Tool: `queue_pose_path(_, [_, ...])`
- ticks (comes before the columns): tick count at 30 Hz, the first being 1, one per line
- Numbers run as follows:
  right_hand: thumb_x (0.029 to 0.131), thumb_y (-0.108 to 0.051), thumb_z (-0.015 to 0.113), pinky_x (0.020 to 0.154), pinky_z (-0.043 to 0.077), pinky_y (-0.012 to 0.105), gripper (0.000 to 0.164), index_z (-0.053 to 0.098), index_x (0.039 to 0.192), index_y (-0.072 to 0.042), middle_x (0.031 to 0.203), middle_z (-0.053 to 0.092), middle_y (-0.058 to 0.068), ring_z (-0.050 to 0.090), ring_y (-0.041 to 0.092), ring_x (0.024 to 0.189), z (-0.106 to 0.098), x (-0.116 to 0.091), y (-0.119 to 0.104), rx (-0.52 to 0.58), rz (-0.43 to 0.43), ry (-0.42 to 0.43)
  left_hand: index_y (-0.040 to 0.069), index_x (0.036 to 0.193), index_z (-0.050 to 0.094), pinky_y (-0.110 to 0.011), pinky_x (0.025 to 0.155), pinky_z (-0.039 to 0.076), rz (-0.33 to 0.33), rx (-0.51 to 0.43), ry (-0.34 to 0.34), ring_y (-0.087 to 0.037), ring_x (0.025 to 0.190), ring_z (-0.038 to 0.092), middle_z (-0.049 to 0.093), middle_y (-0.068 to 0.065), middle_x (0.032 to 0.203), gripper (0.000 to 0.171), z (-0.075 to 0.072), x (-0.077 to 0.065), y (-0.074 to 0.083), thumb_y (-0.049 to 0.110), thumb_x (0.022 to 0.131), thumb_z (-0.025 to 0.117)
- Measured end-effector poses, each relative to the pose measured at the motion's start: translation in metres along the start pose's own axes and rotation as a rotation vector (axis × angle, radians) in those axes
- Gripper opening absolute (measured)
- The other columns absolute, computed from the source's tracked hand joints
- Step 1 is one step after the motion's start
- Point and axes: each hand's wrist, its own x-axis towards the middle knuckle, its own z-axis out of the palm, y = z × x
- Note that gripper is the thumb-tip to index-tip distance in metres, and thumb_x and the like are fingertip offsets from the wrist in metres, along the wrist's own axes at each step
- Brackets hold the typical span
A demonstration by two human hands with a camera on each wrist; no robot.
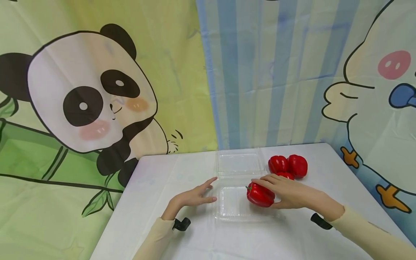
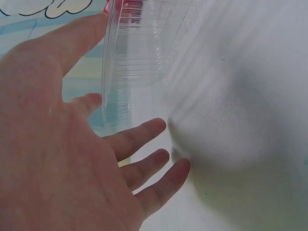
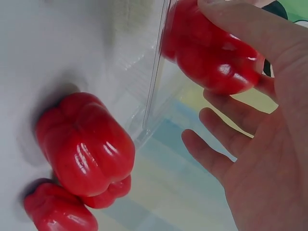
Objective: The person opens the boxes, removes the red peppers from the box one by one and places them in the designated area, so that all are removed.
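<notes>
A red bell pepper [image 1: 260, 195] with a green stem is gripped in my right hand [image 1: 287, 191], between thumb and fingers, over the right part of a clear plastic clamshell box [image 1: 224, 217]. The right wrist view shows the same pepper [image 3: 216, 53] at the box's edge, with some fingers stretched out beside it. My left hand [image 1: 195, 196] is at the box's left side, fingers spread and holding nothing. Seen from the left wrist, its thumb and index finger lie close to the rim of the box [image 2: 144, 53]; whether they touch it I cannot tell.
Three more red bell peppers [image 1: 297, 166] sit in a cluster on the white table [image 1: 182, 234], to the right of the box. The box's lid [image 1: 240, 164] lies folded back toward the rear edge. Printed curtains [image 1: 182, 90] hang behind the table.
</notes>
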Motion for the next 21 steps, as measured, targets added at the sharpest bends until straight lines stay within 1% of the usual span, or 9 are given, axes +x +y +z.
queue_pose_path(2, [0.067, -0.036, 0.093, 0.083, 0.060, 0.044, 0.103, 0.038, 0.154, -0.030, 0.140, 0.055, 0.001, 0.048, 0.028, 0.132, -0.001, -0.002, 0.001, 0.012, 0.017, 0.005, 0.032, 0.162, 0.007, -0.060, 0.117, 0.030, 0.000, 0.005, 0.000, -0.034, 0.149, 0.033, 0.039, -0.017, 0.156, 0.088, 0.000, 0.000, 0.000, 0.058, 0.096, 0.058])
queue_pose_path(5, [0.068, -0.036, 0.093, 0.082, 0.061, 0.043, 0.103, 0.038, 0.154, -0.030, 0.140, 0.055, 0.002, 0.048, 0.029, 0.132, -0.003, -0.006, 0.001, 0.049, 0.031, 0.011, 0.032, 0.162, 0.007, -0.060, 0.117, 0.030, -0.001, 0.006, -0.002, -0.034, 0.149, 0.032, 0.039, -0.017, 0.157, 0.088, 0.000, 0.000, 0.000, 0.058, 0.096, 0.058])
queue_pose_path(8, [0.070, -0.037, 0.091, 0.083, 0.061, 0.042, 0.101, 0.037, 0.154, -0.029, 0.140, 0.055, 0.001, 0.048, 0.028, 0.131, -0.005, -0.009, 0.001, 0.068, 0.025, 0.023, 0.035, 0.162, 0.006, -0.060, 0.117, 0.030, -0.004, 0.005, -0.002, -0.033, 0.149, 0.032, 0.039, -0.016, 0.157, 0.087, 0.000, 0.001, -0.001, 0.059, 0.096, 0.058])
queue_pose_path(11, [0.070, -0.038, 0.091, 0.082, 0.061, 0.041, 0.101, 0.037, 0.155, -0.028, 0.139, 0.055, 0.001, 0.048, 0.027, 0.130, -0.007, -0.011, 0.000, 0.060, 0.012, 0.048, 0.036, 0.162, 0.006, -0.059, 0.117, 0.030, -0.006, 0.005, -0.002, -0.032, 0.150, 0.032, 0.040, -0.015, 0.157, 0.087, 0.000, 0.002, -0.002, 0.059, 0.096, 0.058])
queue_pose_path(16, [0.066, -0.034, 0.094, 0.080, 0.061, 0.042, 0.105, 0.038, 0.154, -0.027, 0.138, 0.055, 0.002, 0.050, 0.027, 0.129, -0.010, -0.016, 0.003, 0.044, 0.014, 0.109, 0.036, 0.162, 0.006, -0.059, 0.117, 0.030, -0.002, 0.013, 0.000, -0.032, 0.149, 0.033, 0.040, -0.015, 0.157, 0.087, 0.000, 0.002, -0.001, 0.058, 0.096, 0.058])
queue_pose_path(21, [0.063, -0.034, 0.095, 0.077, 0.062, 0.041, 0.107, 0.038, 0.154, -0.029, 0.139, 0.054, 0.003, 0.049, 0.029, 0.130, -0.012, -0.023, 0.006, 0.075, 0.065, 0.141, 0.035, 0.162, 0.006, -0.058, 0.118, 0.030, -0.002, 0.021, 0.001, -0.031, 0.149, 0.033, 0.040, -0.016, 0.157, 0.087, 0.000, 0.001, 0.000, 0.058, 0.096, 0.058])
